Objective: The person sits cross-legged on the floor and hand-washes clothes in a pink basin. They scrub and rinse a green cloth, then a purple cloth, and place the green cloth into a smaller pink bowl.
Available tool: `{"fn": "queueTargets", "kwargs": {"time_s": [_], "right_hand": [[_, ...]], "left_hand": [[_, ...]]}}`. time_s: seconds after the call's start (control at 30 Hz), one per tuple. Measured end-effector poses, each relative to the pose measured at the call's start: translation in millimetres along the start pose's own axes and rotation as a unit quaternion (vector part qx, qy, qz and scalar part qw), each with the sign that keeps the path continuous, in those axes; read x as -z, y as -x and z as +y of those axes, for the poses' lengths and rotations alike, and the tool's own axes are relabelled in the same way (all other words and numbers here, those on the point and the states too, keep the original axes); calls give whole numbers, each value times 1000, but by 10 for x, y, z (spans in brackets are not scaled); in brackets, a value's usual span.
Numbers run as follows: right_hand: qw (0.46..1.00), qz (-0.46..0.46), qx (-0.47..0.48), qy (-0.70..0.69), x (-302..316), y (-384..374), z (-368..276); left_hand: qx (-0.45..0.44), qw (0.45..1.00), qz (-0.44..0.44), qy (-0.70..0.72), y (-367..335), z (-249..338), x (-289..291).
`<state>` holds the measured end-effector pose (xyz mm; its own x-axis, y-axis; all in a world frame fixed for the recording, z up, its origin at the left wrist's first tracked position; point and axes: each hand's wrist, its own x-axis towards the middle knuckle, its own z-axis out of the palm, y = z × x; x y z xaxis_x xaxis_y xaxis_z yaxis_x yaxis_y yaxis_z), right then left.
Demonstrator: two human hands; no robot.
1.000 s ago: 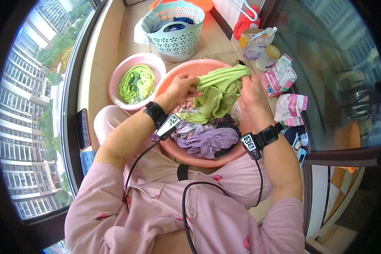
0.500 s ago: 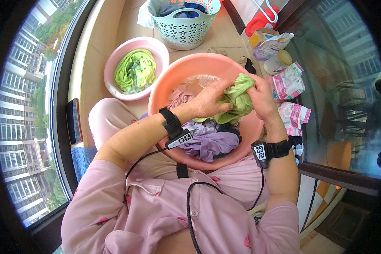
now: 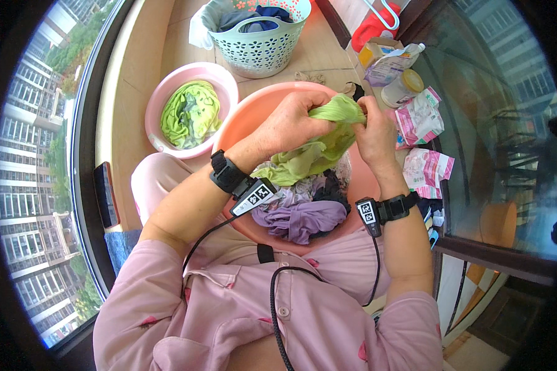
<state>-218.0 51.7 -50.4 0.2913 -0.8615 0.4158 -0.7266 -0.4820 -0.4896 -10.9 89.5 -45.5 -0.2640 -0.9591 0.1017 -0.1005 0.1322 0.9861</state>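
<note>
Both hands are bunched on one green cloth (image 3: 315,145), held up over the big orange basin (image 3: 254,114) in the person's lap. The left hand (image 3: 288,127) grips it from the 9 o'clock side, fingers curled tight into the fabric; the right hand (image 3: 371,133) pinches it from 3 o'clock, fingers closed on a fold near the top. The cloth's lower end trails down onto the heap of laundry in the basin, where a purple garment (image 3: 300,219) lies at 6 o'clock with darker pieces beside it.

At 10 o'clock from the basin, just beside its rim, a smaller pink basin (image 3: 220,77) holds another green cloth (image 3: 189,114). A pale green laundry basket (image 3: 263,49) stands at 12 o'clock with dark clothes in it. At 2 to 3 o'clock lie a red jug (image 3: 371,28), a small jar (image 3: 402,89) and two soft packets (image 3: 422,117).

The likely trouble: the basin sits on the person's knees rather than on the floor, so a hard tug or twist could tip it toward the packets. Water wrung from the cloth may also splash past the rim onto the wrist bands (image 3: 226,173) and their cables. The trailing end could snag the purple garment and drag it out.
</note>
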Motion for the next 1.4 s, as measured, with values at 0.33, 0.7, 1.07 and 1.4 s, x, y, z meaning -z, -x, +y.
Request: {"fn": "queueTargets", "kwargs": {"time_s": [0.33, 0.7, 1.07, 1.4], "right_hand": [[941, -111, -86, -308, -27, -48, -169], [926, -140, -3, -351, -78, 31, -204], [976, -9, -67, -208, -170, 193, -252], [992, 34, -28, -122, -258, 305, -301]], "left_hand": [[-14, 974, -7, -224, 53, -82, 63], [14, 984, -71, -164, -7, 6, 87], [-36, 993, -34, -111, 86, 309, -78], [-19, 986, -48, -158, 196, 350, -19]]}}
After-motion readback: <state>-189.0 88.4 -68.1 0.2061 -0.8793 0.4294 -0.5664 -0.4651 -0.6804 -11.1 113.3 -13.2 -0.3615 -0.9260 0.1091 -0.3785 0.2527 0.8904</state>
